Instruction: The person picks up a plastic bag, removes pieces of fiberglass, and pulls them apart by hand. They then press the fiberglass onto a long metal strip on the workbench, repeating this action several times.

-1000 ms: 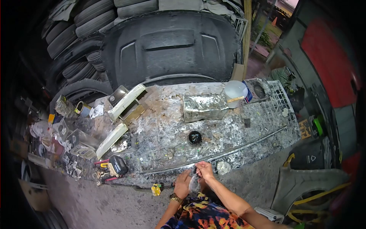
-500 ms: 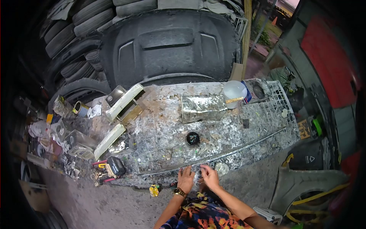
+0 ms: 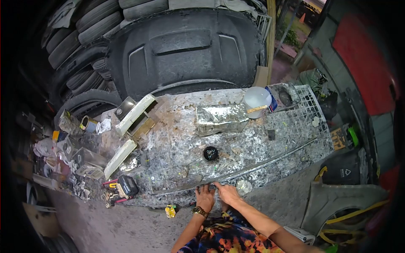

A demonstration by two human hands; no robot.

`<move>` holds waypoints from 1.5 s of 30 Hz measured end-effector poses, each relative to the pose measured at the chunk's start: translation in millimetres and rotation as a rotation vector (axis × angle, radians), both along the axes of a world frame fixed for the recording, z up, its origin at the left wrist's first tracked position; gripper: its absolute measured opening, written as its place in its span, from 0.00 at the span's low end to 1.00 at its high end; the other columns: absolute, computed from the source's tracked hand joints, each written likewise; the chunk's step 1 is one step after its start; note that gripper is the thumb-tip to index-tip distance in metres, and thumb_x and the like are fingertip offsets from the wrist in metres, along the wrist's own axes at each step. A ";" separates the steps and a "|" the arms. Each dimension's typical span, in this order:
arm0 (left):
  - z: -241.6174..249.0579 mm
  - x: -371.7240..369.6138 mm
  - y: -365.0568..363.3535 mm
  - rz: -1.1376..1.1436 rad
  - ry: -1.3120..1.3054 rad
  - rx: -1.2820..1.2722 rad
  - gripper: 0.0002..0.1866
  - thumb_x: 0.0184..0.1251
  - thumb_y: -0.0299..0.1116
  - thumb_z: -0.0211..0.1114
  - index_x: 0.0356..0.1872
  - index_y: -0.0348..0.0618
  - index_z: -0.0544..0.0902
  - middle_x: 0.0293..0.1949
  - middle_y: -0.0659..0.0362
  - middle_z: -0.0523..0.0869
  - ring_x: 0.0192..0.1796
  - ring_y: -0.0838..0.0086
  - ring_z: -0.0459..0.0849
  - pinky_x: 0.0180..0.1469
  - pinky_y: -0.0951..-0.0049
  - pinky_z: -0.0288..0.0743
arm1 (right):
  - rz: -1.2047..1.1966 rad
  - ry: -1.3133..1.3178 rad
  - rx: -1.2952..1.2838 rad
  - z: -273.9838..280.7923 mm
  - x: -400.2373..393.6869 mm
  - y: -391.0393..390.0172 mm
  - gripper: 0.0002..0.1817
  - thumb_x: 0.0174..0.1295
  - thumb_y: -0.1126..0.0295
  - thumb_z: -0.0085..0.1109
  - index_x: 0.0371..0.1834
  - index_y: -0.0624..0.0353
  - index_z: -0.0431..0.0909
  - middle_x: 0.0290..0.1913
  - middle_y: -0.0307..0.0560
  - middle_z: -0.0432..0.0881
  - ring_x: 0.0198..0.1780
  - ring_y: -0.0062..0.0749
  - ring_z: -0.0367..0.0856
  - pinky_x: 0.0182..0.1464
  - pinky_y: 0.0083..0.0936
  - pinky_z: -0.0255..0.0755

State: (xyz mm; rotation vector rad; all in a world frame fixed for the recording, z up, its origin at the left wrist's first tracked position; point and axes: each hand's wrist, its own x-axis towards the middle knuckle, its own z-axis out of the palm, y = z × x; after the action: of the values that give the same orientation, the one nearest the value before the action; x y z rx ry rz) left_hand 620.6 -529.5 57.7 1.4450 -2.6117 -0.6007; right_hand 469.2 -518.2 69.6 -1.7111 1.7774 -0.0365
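A long, thin strip [image 3: 253, 167] runs lengthwise along the front part of the paint-stained table. At its near edge my left hand [image 3: 205, 198], with a watch on the wrist, rests with its fingers stretched forward and apart. Just right of it, my right hand [image 3: 228, 194] has its fingertips drawn together and touching the strip's near edge; anything small between them is hidden. Beyond the hands stands a round black object [image 3: 210, 153] with a shiny top. To the right lies a pale, roundish disc [image 3: 244, 187].
A foil-like wrapped block [image 3: 221, 118] and a translucent bucket [image 3: 257, 99] with a stick stand farther back. A yellow-black cordless tool [image 3: 125, 188] lies left, near white panel pieces [image 3: 120, 158]. A dark car hood [image 3: 181, 50] leans behind the table [image 3: 177, 147]. A grey fender [image 3: 337, 206] is at right.
My right hand has moved slightly left along the strip, closer to my left hand, and turned so its knuckles show more. My left hand has hardly moved. The view has shifted slightly.
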 end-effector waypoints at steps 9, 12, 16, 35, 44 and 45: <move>26.7 17.1 16.0 0.003 0.097 -0.038 0.17 0.49 0.24 0.58 0.44 0.43 0.79 0.58 0.49 0.73 0.64 0.60 0.68 0.64 0.45 0.54 | 0.045 -0.184 -0.060 30.3 -33.3 12.2 0.22 0.64 0.66 0.50 0.62 0.44 0.69 0.29 0.61 0.81 0.34 0.56 0.81 0.38 0.45 0.75; 59.0 19.7 23.9 0.040 0.128 -0.016 0.17 0.58 0.27 0.56 0.50 0.41 0.79 0.57 0.49 0.76 0.63 0.60 0.72 0.62 0.54 0.60 | 0.018 -0.322 0.042 41.9 -47.6 17.6 0.17 0.66 0.63 0.51 0.57 0.49 0.75 0.30 0.55 0.82 0.29 0.43 0.81 0.34 0.33 0.75; 79.3 -8.8 25.1 0.620 0.902 0.413 0.27 0.76 0.50 0.41 0.56 0.36 0.76 0.52 0.52 0.81 0.49 0.69 0.79 0.50 0.71 0.70 | -0.225 -1.144 0.380 45.9 -19.2 11.9 0.15 0.68 0.61 0.55 0.49 0.61 0.78 0.27 0.32 0.75 0.28 0.13 0.68 0.30 0.15 0.65; 46.4 10.4 -10.3 1.141 2.013 0.747 0.20 0.74 0.48 0.49 0.35 0.38 0.74 0.39 0.49 0.82 0.51 0.60 0.80 0.59 0.60 0.71 | -0.253 -0.930 -0.062 80.1 2.6 21.5 0.12 0.65 0.64 0.58 0.30 0.61 0.76 0.23 0.35 0.75 0.25 0.14 0.72 0.25 0.16 0.66; 88.7 -13.8 29.6 1.042 1.927 1.041 0.20 0.72 0.54 0.51 0.35 0.45 0.72 0.28 0.62 0.76 0.32 0.73 0.75 0.42 0.72 0.70 | -0.411 -1.130 0.216 62.0 16.1 34.5 0.07 0.66 0.70 0.57 0.33 0.62 0.77 0.25 0.35 0.77 0.25 0.14 0.70 0.28 0.15 0.64; 95.6 -13.4 32.8 0.898 1.977 1.121 0.20 0.71 0.54 0.52 0.34 0.47 0.73 0.24 0.66 0.69 0.27 0.78 0.69 0.40 0.73 0.68 | -0.438 -1.128 0.256 59.3 17.7 33.6 0.07 0.66 0.70 0.57 0.33 0.61 0.78 0.25 0.35 0.78 0.25 0.14 0.71 0.28 0.14 0.64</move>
State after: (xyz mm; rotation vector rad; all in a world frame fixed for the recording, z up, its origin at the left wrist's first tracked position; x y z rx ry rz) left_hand 607.1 -496.7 153.3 0.7849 -0.0177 -1.8620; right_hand 486.9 -484.6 128.9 -0.7711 1.1454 -0.7641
